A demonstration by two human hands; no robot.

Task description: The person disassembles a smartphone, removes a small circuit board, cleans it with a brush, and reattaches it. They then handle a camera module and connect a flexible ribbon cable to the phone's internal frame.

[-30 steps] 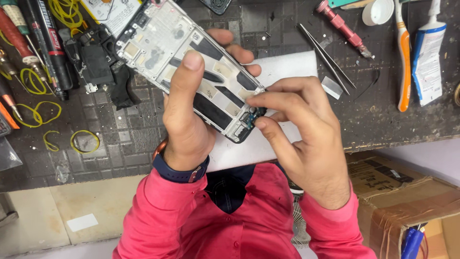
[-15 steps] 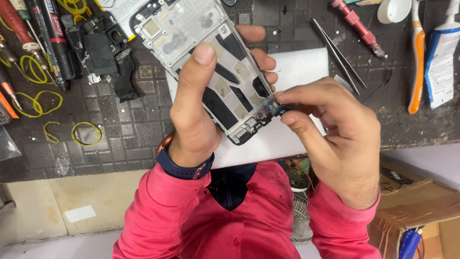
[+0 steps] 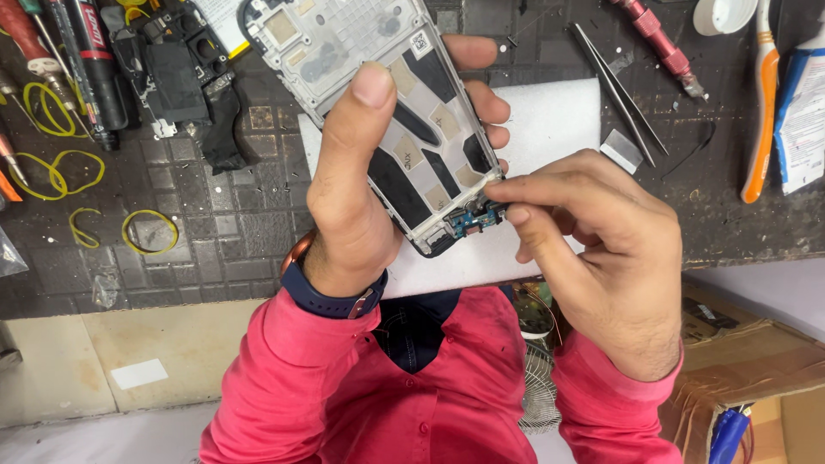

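Compared w/ half a sec ago, the phone frame (image 3: 387, 120) sits a bit more upright in view and the right hand (image 3: 601, 249) has slid its fingertips (image 3: 507, 202) down onto the small blue board (image 3: 471, 222) at the frame's lower end; earlier they were pinching at the frame's side edge. Judging from that, work has shifted to the charging-port area, prob. seating or lifting that board.

Left hand (image 3: 352, 206) grips the frame from behind, thumb laid flat across the inner face, other fingers wrapped round the far edge, so clamped firmly on it. Right thumb & forefinger are pressed together on the board's corner; whether they hold a loose part, can't tell.

Frame is held in the air above the white foam pad (image 3: 550, 120), near the worktop's front edge. Tweezers (image 3: 619, 86) lie just beside the pad toward the right, a red-handled screwdriver (image 3: 657, 43) beyond them at the back. Black removed parts (image 3: 185, 86) and yellow rubber bands (image 3: 77, 172) lie toward the left edge.
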